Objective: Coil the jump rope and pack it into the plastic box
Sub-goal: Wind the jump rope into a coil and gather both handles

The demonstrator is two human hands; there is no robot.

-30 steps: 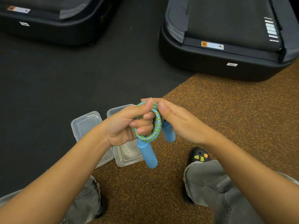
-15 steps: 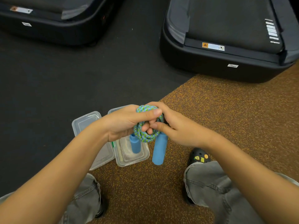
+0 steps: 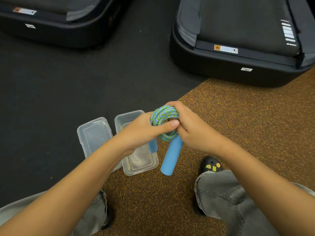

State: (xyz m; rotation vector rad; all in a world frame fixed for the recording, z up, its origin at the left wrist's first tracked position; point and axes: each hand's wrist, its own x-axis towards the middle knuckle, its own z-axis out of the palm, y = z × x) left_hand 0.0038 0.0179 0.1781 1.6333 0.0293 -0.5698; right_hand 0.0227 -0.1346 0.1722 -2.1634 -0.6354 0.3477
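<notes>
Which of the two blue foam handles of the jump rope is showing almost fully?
The long blue handle hanging below the right hand, over the brown speckled floor. The other blue handle is mostly hidden behind the left hand.

No legible text on labels

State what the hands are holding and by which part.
Both the left hand and the right hand grip the jump rope by its coiled cord; its two blue handles hang free below.
</notes>
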